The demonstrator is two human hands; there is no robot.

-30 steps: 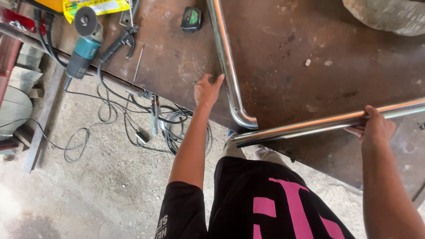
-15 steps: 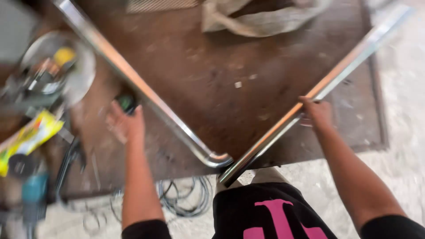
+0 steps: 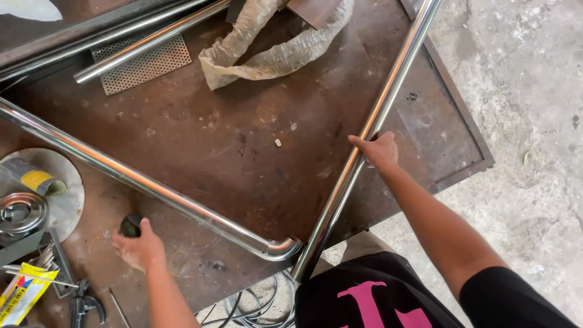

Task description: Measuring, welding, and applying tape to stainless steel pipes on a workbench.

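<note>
A shiny steel tube (image 3: 370,130) runs from the top right down to the near edge of a rusty brown metal table (image 3: 243,140). My right hand (image 3: 376,150) grips it near its middle. A second steel tube (image 3: 152,185) with a curved end (image 3: 282,249) crosses from the left and meets the first at the near edge. My left hand (image 3: 138,246) rests on the table beside this bent tube, fingers closed around a small dark round object (image 3: 130,225).
At the back lie more steel tubes (image 3: 146,39), a perforated metal sheet (image 3: 143,64) and a crumpled plastic wrap (image 3: 273,45). On the left sit a round metal disc (image 3: 54,182), a tape roll (image 3: 33,179), pliers (image 3: 82,304) and a yellow packet (image 3: 21,291). Cables (image 3: 261,310) hang below; concrete floor at the right.
The view has swung right and up over the table. My left hand has left the bent tube and closed on the small dark object; my right hand still grips the straight tube.
</note>
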